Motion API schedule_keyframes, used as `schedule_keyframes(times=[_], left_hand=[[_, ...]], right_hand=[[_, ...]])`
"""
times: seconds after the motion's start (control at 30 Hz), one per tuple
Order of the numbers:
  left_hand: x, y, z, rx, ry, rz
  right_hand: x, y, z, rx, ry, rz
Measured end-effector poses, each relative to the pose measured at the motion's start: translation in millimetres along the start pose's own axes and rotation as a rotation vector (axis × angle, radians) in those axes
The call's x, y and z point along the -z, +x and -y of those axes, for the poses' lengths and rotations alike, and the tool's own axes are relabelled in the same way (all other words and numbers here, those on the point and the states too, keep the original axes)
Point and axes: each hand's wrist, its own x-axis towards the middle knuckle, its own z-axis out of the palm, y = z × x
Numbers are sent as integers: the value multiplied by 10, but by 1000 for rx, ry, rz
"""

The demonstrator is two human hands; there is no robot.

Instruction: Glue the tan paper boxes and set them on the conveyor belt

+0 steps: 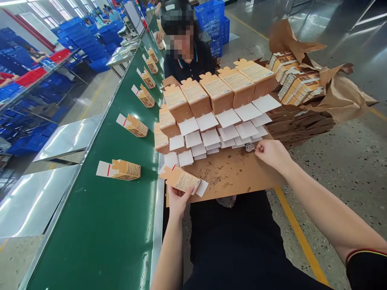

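I have the left hand closed on one small box, with the thumb on its printed face; the box is tilted, over the near left corner of the board, and I cannot tell if it touches there. The right hand has its fingers pressed together, pinching a small ring-shaped thing, which I cannot identify.

The largest thing I see is the green belt, which runs along the left of the left hand and goes far ahead. Beyond both hands there is the stack of boxes, in rows one above another, with many white flaps sticking out toward the hands. Behind this stack sits another person in a dark shirt. Between my two hands lies the brown board, its surface covered with dark marks. Ahead and to the right of the right hand, brown paper lies opened around bundles of flat boxes. On the belt, left of the held box and onward, single boxes make a line, well apart from the hand.
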Motion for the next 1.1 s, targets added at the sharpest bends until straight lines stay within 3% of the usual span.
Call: schedule_keyframes(times=[0.17,0.23,0.3,0.37,0.47,0.53,0.63,0.8,0.93,1.1], left_hand=[[-55,-9,-28,44,8,18],[-76,-12,-28,34,5,16],[-89,-18,-28,29,8,7],[-93,-29,-38,25,20,2],[-86,-39,-64,12,35,16],[-81,-35,-66,10,38,29],[-83,-27,-22,0,39,6],[-128,-151,77,-58,142,-35],[-183,-333,76,-103,343,-35],[-245,-394,88,-98,413,-50]], right_hand=[[-40,-433,178,-14,133,-113],[-249,-746,412,62,304,-39],[-562,-1052,690,190,450,86],[-900,-1283,940,283,524,129],[-1275,-1432,1147,362,518,145],[-1380,-1432,1165,377,478,154],[-1351,-1367,1084,338,437,141],[-1127,-1275,896,203,492,31],[-1008,-1330,803,113,543,13],[-966,-1459,800,103,590,-22]])
